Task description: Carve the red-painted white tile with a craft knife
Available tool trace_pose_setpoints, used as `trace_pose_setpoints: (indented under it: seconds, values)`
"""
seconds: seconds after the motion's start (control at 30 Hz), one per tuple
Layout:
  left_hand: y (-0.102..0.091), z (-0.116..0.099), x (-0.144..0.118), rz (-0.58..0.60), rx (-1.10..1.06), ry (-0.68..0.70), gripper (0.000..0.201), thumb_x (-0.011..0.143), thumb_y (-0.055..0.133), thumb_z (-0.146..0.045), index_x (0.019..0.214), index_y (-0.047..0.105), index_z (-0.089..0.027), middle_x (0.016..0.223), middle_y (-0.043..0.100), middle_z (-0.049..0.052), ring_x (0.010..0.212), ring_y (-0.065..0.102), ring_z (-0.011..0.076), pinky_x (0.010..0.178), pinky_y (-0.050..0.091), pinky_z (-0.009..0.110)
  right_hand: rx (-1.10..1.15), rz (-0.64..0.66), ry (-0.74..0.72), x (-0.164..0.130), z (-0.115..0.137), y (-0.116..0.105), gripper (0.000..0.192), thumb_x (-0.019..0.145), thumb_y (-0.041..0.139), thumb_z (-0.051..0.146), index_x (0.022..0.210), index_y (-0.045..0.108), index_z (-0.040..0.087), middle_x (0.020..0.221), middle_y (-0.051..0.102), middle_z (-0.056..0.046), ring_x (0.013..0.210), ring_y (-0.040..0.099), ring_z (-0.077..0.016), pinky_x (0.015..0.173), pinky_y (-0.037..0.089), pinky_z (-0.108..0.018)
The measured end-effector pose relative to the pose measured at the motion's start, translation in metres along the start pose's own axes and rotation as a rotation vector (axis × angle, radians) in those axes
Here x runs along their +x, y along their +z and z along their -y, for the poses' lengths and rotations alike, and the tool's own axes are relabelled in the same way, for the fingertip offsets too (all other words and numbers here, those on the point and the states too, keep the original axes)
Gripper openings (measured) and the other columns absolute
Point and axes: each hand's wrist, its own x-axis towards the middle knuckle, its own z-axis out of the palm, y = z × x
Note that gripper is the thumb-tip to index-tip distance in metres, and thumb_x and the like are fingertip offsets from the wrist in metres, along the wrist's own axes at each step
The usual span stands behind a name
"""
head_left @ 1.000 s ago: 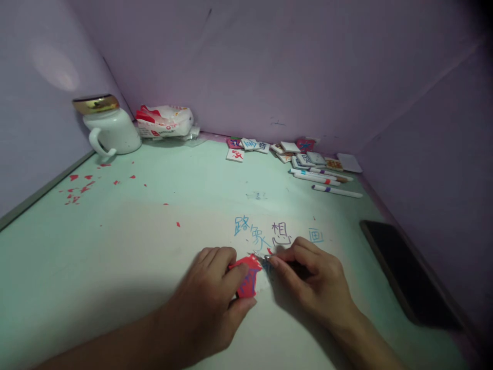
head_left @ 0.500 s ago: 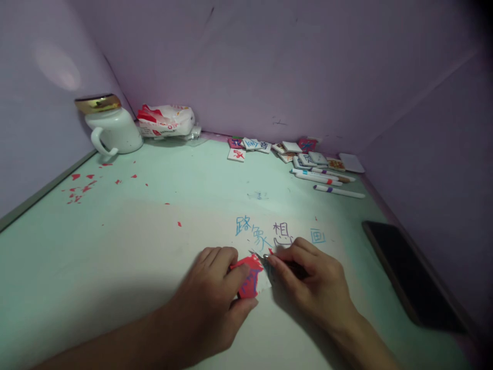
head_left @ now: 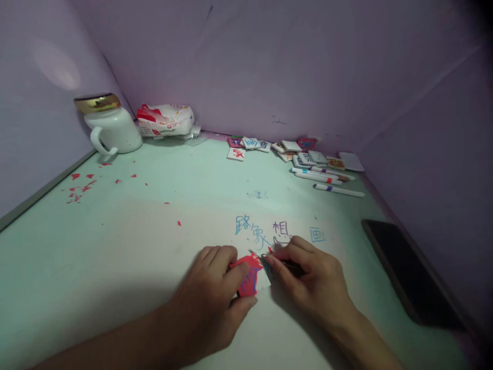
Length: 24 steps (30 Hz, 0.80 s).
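My left hand (head_left: 215, 293) presses a small square tile (head_left: 248, 281) against the table, its fingers curled over the left side. The tile is partly red with purple strokes, and its right part shows white. In my right hand (head_left: 314, 275) is a thin craft knife (head_left: 264, 256), gripped like a pen. Its fine blade points up and left over the tile's ragged red upper edge; whether it touches is hard to tell. A red scrap sits by my right fingertips. Blue and purple written characters (head_left: 282, 231) show on the pale surface just beyond both hands.
Red scraps (head_left: 82, 190) lie scattered at left. A white mug (head_left: 115, 132) with a gold lid and a tissue pack (head_left: 167, 121) stand at the back left. Character tiles (head_left: 252, 144) and markers (head_left: 339, 190) lie along the back. A phone (head_left: 408, 272) lies at right.
The knife tip has shifted very slightly up and left at the tile's edge. Both hands otherwise stay in nearly the same place.
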Motion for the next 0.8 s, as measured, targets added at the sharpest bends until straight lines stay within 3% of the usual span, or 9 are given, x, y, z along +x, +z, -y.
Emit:
trace_pose_setpoints:
  seconds: [0.23, 0.47, 0.8]
  values:
    - [0.000, 0.001, 0.000, -0.001, 0.011, 0.004, 0.026, 0.076, 0.065, -0.012, 0.100, 0.058, -0.015, 0.092, 0.054, 0.009, 0.080, 0.049, 0.0236, 0.068, 0.049, 0.043, -0.030, 0.082, -0.005, 0.003, -0.001, -0.003, 0.024, 0.088, 0.055, 0.032, 0.073, 0.069, 0.020, 0.064, 0.056, 0.000, 0.053, 0.055, -0.0127, 0.051, 0.039, -0.026]
    - [0.001, 0.000, -0.002, 0.008, 0.030, 0.001, 0.023, 0.077, 0.063, -0.014, 0.100, 0.058, -0.016, 0.093, 0.054, 0.009, 0.081, 0.049, 0.0234, 0.069, 0.049, 0.042, -0.129, 0.135, -0.106, 0.010, 0.002, -0.012, 0.026, 0.089, 0.053, 0.031, 0.070, 0.067, 0.020, 0.063, 0.056, 0.001, 0.049, 0.052, -0.0102, 0.046, 0.032, -0.024]
    - [0.001, 0.000, -0.001, -0.006, 0.022, 0.002, 0.022, 0.076, 0.061, -0.011, 0.097, 0.057, -0.016, 0.088, 0.052, 0.007, 0.078, 0.048, 0.0229, 0.066, 0.048, 0.041, -0.004, 0.208, -0.055, 0.008, -0.002, -0.012, 0.021, 0.087, 0.055, 0.028, 0.072, 0.066, 0.020, 0.065, 0.056, 0.001, 0.054, 0.052, -0.0111, 0.050, 0.034, -0.024]
